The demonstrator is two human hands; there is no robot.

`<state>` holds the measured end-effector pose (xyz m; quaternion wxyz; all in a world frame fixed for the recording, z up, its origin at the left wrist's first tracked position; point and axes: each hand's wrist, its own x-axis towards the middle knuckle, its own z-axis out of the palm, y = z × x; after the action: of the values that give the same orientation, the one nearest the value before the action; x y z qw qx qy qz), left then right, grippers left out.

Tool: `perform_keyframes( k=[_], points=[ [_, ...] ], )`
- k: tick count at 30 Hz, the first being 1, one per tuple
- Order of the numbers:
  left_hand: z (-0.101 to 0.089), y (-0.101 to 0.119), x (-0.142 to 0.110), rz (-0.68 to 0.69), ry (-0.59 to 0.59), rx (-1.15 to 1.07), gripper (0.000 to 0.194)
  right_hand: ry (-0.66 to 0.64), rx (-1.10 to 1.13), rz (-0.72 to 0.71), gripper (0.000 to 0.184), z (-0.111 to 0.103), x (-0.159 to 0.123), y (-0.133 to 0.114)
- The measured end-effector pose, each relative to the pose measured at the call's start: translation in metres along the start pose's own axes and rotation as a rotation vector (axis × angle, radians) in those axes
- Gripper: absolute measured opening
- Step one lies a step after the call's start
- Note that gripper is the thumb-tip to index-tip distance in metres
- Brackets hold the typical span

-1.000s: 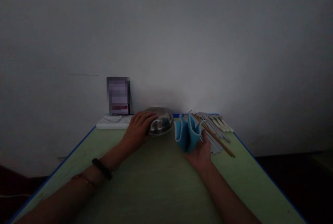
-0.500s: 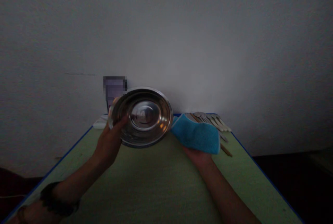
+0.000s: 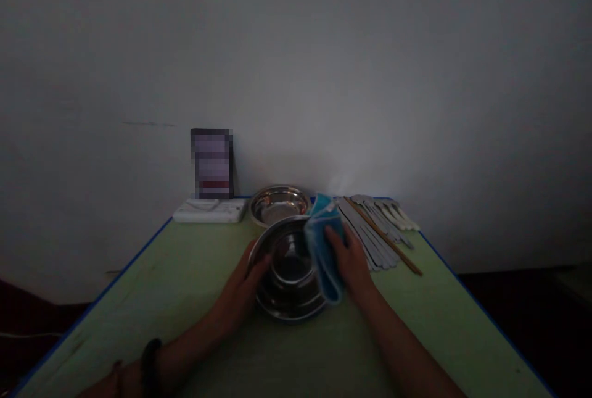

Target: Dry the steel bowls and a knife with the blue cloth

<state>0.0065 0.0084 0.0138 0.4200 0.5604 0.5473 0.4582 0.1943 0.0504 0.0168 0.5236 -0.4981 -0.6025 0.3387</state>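
Bowl (image 3: 292,306) of shiny metal, tilted toward the viewer between the left hand (image 3: 245,282) and the right hand (image 3: 355,264). The left pinches its rim, thumb inside; the right clasps a folded blue cloth (image 3: 324,247) overlapping the bowl's edge. Beyond both hands, a second metal bowl (image 3: 280,203) sits on the green table (image 3: 185,274); past the right hand lie metal utensils (image 3: 375,252) and brown sticks (image 3: 386,239).

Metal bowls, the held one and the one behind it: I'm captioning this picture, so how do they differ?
The held bowl is in the left hand; the back bowl has no hand on it. The held bowl is tilted toward the camera; the back bowl sits upright on the table. Both are round, shiny metal.
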Motion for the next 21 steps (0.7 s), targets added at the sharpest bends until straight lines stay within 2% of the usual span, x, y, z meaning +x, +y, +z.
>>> perform_keyframes(
  k=[3,6,11,13,17,21],
  points=[
    [-0.005,-0.013,0.002,-0.038,0.014,0.027,0.051,-0.005,-0.13,-0.06,0.024,0.003,-0.003,-0.006],
    [-0.011,-0.022,0.001,-0.033,-0.001,0.075,0.057,-0.007,-0.267,-0.192,0.018,0.002,-0.003,-0.008],
    [-0.015,-0.016,-0.002,0.075,-0.135,0.111,0.055,0.04,-0.418,-0.406,0.012,-0.003,-0.003,-0.006],
    [-0.014,-0.012,-0.004,0.069,-0.159,0.115,0.054,0.045,-0.472,-0.447,0.014,-0.003,-0.003,-0.006],
    [-0.011,-0.01,-0.002,0.008,-0.116,0.045,0.053,0.055,-0.56,-0.441,0.02,-0.002,-0.004,-0.009],
    [-0.01,-0.009,0.003,0.025,0.042,0.048,0.052,0.06,-0.58,-0.294,0.025,0.006,-0.005,-0.009]
  ],
)
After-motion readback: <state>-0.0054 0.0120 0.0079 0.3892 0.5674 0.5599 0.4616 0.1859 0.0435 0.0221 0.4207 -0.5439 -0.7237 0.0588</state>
